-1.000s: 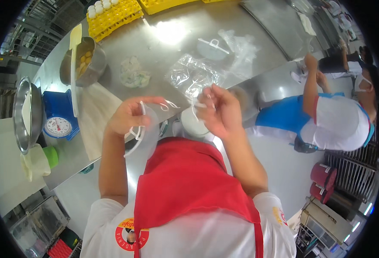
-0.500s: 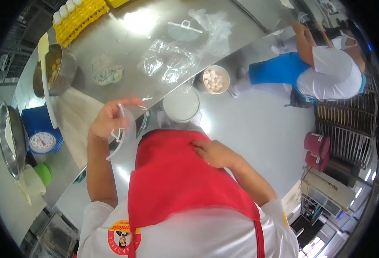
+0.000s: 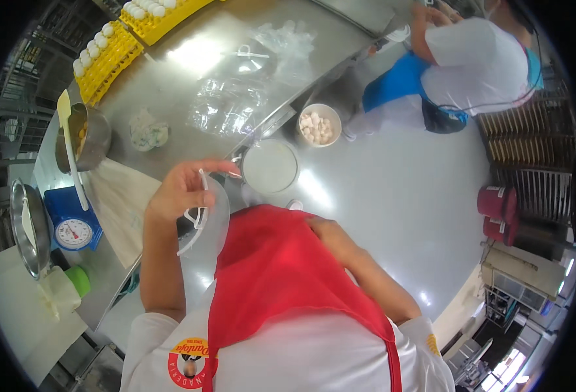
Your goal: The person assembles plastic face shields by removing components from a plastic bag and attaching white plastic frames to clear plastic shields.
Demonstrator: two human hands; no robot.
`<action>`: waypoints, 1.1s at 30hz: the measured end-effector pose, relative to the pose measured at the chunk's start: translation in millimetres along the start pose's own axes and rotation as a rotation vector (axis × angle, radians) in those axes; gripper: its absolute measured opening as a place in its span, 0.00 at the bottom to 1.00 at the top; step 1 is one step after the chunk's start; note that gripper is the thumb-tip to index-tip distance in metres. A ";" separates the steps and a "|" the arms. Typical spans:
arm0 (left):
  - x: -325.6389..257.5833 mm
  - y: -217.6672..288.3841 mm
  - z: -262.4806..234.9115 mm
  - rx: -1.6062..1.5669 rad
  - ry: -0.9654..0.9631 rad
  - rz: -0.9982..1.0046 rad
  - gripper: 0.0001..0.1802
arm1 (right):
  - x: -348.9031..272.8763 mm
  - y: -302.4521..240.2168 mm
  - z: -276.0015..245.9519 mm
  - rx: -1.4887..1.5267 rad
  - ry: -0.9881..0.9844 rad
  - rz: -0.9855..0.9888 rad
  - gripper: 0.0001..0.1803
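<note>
Beside the white-filled bucket, a bowl holds pale lumps, maybe dough. The left hand still pinches a clear plastic piece; the right hand has dropped to the apron, fingers unclear.

The steel counter runs from ten o'clock to one o'clock; egg trays lie on its far edge at eleven; a pot with a spatula in it stands at nine, a kitchen scale and a mixing bowl below it; plastic bags lie mid-counter; two buckets sit on the floor before the counter; the left hand holds a clear face shield at centre; a co-worker bends at one o'clock.
</note>
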State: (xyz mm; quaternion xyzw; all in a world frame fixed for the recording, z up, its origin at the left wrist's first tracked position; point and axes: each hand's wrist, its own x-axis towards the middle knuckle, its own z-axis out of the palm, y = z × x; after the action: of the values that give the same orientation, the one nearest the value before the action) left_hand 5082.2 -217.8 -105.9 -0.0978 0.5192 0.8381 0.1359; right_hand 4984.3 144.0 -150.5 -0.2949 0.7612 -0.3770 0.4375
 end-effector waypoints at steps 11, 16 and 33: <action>30.9 -35.9 97.4 0.146 0.046 0.016 0.44 | -80.2 52.9 -57.3 -0.362 -0.252 -0.042 0.13; 40.8 -37.0 130.0 0.176 0.035 0.008 0.45 | -96.9 83.7 -64.5 -0.481 -0.343 0.020 0.14; 54.7 -33.3 174.0 0.131 -0.045 0.056 0.45 | -144.1 86.7 -120.9 0.323 0.034 -0.050 0.18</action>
State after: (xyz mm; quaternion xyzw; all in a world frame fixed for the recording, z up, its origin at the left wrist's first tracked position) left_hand 5037.6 -40.7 -73.8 -0.0552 0.5723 0.8078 0.1301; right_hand 4930.4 341.4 -118.5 -0.2330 0.6903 -0.5103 0.4569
